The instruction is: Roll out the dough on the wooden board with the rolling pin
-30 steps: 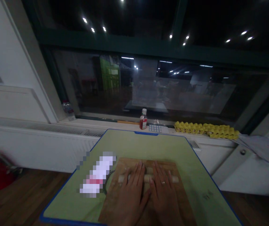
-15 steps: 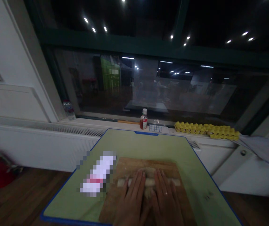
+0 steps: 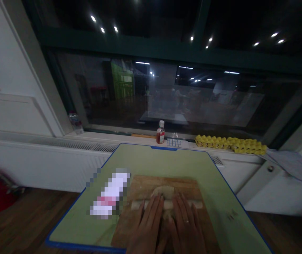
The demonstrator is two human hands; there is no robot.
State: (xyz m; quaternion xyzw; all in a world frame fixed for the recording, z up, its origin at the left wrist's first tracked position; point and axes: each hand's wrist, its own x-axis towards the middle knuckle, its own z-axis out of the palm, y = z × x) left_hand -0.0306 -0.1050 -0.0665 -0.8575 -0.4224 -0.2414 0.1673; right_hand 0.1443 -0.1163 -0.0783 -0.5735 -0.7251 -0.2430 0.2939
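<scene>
A pale rolling pin (image 3: 168,204) lies crosswise on a wooden board (image 3: 125,225). Under and beyond the pin is a flattened piece of dough (image 3: 165,191), its far edge showing past my fingertips. My left hand (image 3: 148,222) rests flat on the pin's left part, fingers stretched forward. On the pin's right part lies my right hand (image 3: 186,222), also flat with fingers extended and a ring on one finger. Part of the dough is hidden beneath the pin and my hands.
The board sits on a light green table (image 3: 108,158) with a blue rim. To its left lies a pixelated bright object (image 3: 111,194). On the sill stand a small bottle (image 3: 160,133) with reddish liquid, yellow egg trays (image 3: 230,144) and a clear bottle (image 3: 76,123).
Both hands have drawn slightly back toward me over the pin, and more of the dough's far edge shows. The camera view has shifted a little.
</scene>
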